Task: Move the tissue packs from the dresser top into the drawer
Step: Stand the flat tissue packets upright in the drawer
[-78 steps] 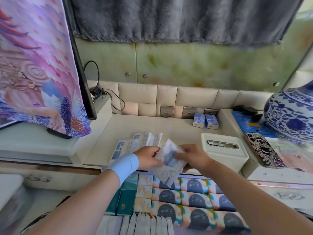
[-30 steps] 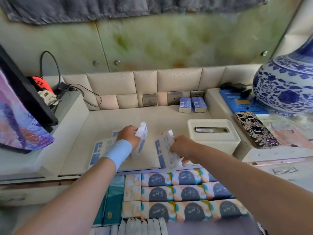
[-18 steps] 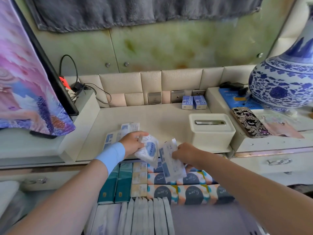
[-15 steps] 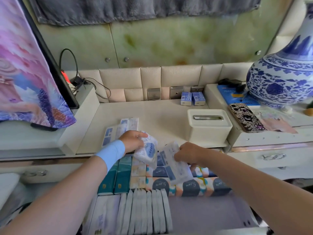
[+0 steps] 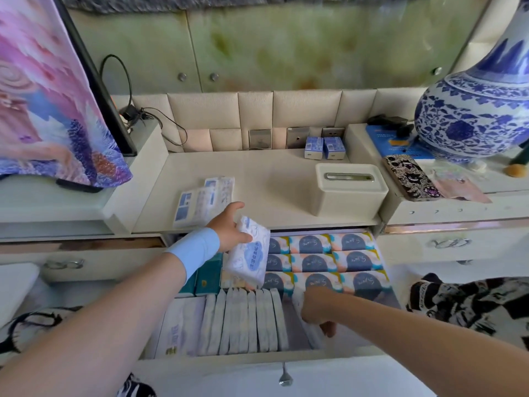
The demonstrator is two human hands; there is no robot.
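Note:
My left hand [image 5: 229,229] grips a white and blue tissue pack [image 5: 250,253] and holds it over the back left of the open drawer [image 5: 229,358]. My right hand [image 5: 316,309] is low inside the drawer, fingers closed on a second tissue pack [image 5: 305,320] standing on edge beside a row of upright white packs [image 5: 246,322]. Several more flat tissue packs [image 5: 204,200] lie on the dresser top [image 5: 272,173] behind my left hand.
The drawer's back rows hold blue and orange tissue bricks [image 5: 329,262] and teal boxes [image 5: 207,275]. On the dresser top stand a cream tissue box [image 5: 350,191] and two small blue boxes [image 5: 323,147]. A blue and white vase [image 5: 475,118] and a patterned phone [image 5: 410,177] sit at the right.
My right hand has gone down from above the drawer into its front part with its pack. My left hand still holds its pack over the drawer. The camera has tilted down.

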